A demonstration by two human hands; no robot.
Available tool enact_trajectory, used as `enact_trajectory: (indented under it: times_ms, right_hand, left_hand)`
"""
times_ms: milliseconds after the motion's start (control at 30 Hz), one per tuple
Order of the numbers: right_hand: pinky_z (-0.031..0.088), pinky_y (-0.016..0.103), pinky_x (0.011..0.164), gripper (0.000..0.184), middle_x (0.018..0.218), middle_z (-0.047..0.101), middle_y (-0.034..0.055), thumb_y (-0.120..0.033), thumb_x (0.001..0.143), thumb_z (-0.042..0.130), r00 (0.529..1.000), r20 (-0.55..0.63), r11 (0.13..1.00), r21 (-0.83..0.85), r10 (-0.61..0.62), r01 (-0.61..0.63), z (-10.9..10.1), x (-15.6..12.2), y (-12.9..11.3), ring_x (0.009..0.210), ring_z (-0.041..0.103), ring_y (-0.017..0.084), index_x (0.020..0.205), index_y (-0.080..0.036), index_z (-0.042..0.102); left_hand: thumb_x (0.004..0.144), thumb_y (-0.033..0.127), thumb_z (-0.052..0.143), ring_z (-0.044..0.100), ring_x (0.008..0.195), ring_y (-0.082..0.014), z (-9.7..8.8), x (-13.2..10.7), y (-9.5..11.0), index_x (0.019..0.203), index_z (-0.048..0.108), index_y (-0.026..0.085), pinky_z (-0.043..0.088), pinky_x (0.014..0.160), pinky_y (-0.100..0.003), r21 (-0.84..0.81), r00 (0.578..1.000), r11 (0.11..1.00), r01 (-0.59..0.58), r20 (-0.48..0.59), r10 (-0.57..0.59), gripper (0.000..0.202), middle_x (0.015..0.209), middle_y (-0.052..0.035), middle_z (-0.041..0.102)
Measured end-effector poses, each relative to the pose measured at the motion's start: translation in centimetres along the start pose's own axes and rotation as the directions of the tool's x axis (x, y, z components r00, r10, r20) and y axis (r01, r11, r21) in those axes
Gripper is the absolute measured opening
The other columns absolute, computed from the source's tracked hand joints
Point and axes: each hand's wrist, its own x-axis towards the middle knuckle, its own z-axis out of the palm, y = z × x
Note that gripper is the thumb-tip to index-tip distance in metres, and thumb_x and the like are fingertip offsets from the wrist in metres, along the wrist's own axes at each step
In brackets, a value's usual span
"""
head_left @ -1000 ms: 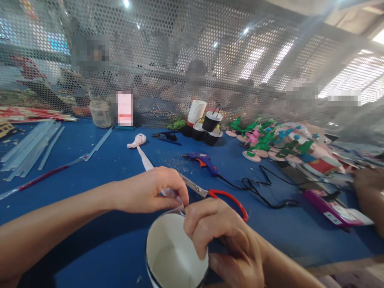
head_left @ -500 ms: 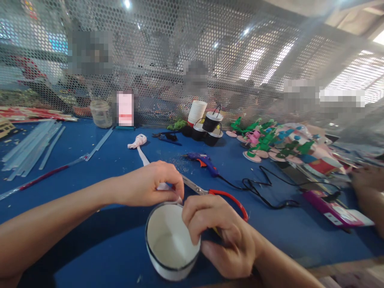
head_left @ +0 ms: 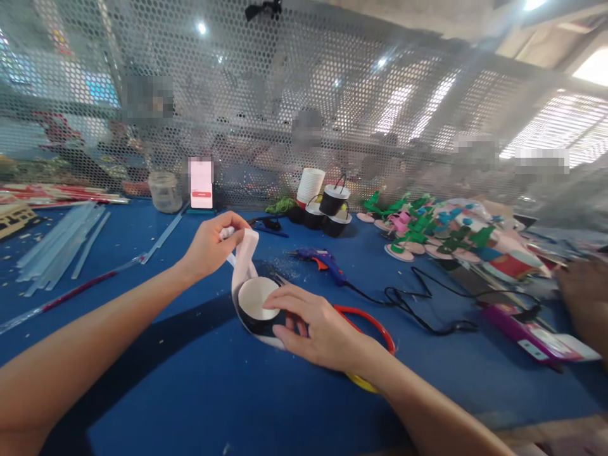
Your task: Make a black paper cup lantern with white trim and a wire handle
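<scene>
A small paper cup [head_left: 259, 297], white inside and black outside, stands on the blue table. My right hand [head_left: 320, 323] grips its right wall, fingers inside the rim and thumb outside. Between the thumb and fingers of my left hand [head_left: 216, 244], beyond the cup and to its left, is a white ribbon [head_left: 244, 253]. The ribbon hangs in a loop and runs down around the cup's left side and front, standing loose from the wall. Scissors with a red and yellow handle [head_left: 375, 323] lie partly hidden under my right hand and forearm.
A blue glue gun [head_left: 323, 261] lies beyond my right hand, its cord running to a purple power strip [head_left: 517, 332]. Glue sticks [head_left: 61, 247] are at left. Black cups [head_left: 335, 199], a phone [head_left: 201, 183] and green decorations [head_left: 422, 225] stand at the back. Another person's hand [head_left: 584, 297] is at far right.
My left hand has moved up and away from the cup, drawing the ribbon out. The cup has moved farther from me, and its black wall now shows where the ribbon hangs loose.
</scene>
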Motion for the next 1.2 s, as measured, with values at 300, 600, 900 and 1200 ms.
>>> enact_trajectory:
  times_ms: [300, 600, 900, 1200]
  right_hand:
    - [0.044, 0.022, 0.052, 0.021, 0.094, 0.054, 0.0049, -0.022, 0.075, 0.055, 0.909, -0.403, 0.99, 0.128, 0.108, -0.061, -1.3, 1.4, -0.8, 0.062, 0.05, 0.009, 0.096, -0.019, 0.054]
    - [0.044, 0.022, 0.051, 0.011, 0.066, 0.059, -0.0009, -0.025, 0.071, 0.061, 0.849, -0.468, 0.965, 0.207, 0.244, -0.164, -0.1, 1.7, -1.4, 0.054, 0.05, 0.009, 0.078, -0.017, 0.059]
    - [0.042, 0.02, 0.044, 0.013, 0.059, 0.059, -0.0015, -0.028, 0.07, 0.061, 0.83, -0.408, 0.901, 0.365, 0.381, -0.234, -0.2, 1.9, -0.9, 0.048, 0.05, 0.008, 0.069, -0.016, 0.057]
    - [0.042, 0.02, 0.043, 0.016, 0.06, 0.058, -0.0011, -0.031, 0.07, 0.06, 0.837, -0.362, 0.859, 0.461, 0.411, -0.222, -0.1, 2.1, -0.5, 0.049, 0.051, 0.008, 0.072, -0.016, 0.056]
  left_hand:
    - [0.074, 0.022, 0.05, 0.052, 0.078, -0.0153, -0.7, -1.4, 4.0, 0.073, 0.054, 0.017, 0.04, 0.071, -0.029, -0.076, 0.987, 0.988, -0.134, 0.079, 0.14, 0.007, 0.076, -0.002, 0.056]
    - [0.074, 0.022, 0.051, 0.052, 0.072, -0.0137, 1.2, -3.2, 5.5, 0.071, 0.056, 0.016, 0.041, 0.068, -0.029, -0.066, 0.95, 0.996, -0.065, 0.301, 0.082, 0.009, 0.074, -0.0013, 0.057]
    - [0.078, 0.034, 0.047, 0.055, 0.076, -0.0151, 0.3, -2.6, 6.4, 0.081, 0.062, 0.017, 0.042, 0.07, -0.026, 0.037, 0.886, 0.999, 0.033, 0.462, -0.046, 0.022, 0.08, -0.0012, 0.063]
    - [0.074, 0.039, 0.054, 0.056, 0.074, -0.0151, 0.2, -2.3, 6.3, 0.078, 0.064, 0.017, 0.043, 0.07, -0.025, 0.057, 0.897, 0.994, 0.091, 0.429, -0.106, 0.025, 0.076, -0.0005, 0.065]
